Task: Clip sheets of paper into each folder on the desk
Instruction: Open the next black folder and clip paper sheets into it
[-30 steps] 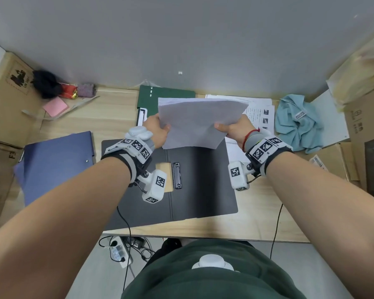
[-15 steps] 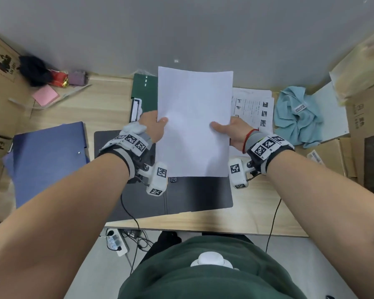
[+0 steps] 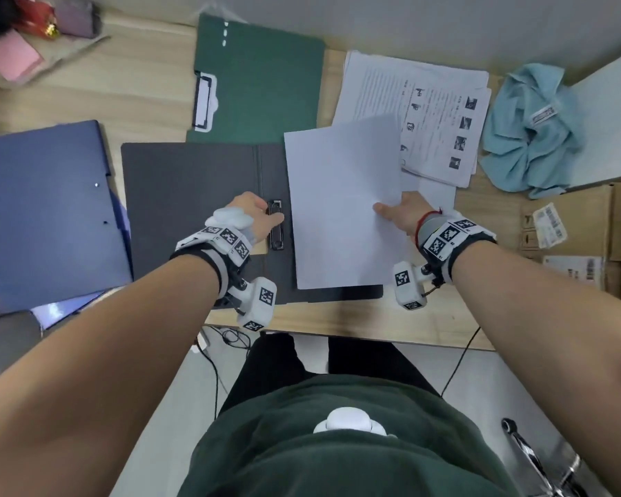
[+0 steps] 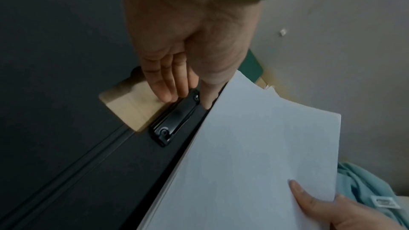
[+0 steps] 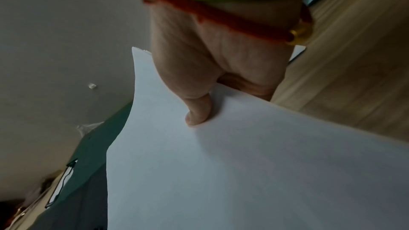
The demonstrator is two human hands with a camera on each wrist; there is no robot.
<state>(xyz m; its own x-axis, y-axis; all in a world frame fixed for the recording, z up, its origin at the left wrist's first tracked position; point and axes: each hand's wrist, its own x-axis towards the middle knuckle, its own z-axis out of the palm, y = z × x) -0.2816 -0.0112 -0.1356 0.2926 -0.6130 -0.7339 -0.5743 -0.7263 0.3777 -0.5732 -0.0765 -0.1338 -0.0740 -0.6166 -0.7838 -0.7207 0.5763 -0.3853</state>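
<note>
**Here, blank sheets beside the black clip**

Now my right hand (image 3: 404, 215) pinches a stack of blank white paper sheets (image 3: 341, 206), thumb pressed on top and the other fingers hidden underneath. The stack lies over the right half of the open dark grey folder (image 3: 187, 188) at the centre of the head view, its left edge just beside the black metal clip (image 3: 275, 224) on the folder's spine.

My left hand (image 3: 255, 218) sits at that clip, fingers extended along its left side and thumb along its right, touching it; in the left wrist view the fingertips (image 4: 165, 92) rest where a cut-out in the folder bares the wooden desk (image 3: 355, 322).

A closed green folder (image 3: 262, 80) lies above the grey one, and a closed blue folder (image 3: 47, 206) at the left of the frame. Printed sheets (image 3: 431, 116) lie at upper right, beside a crumpled light blue cloth (image 3: 527, 130).
</note>
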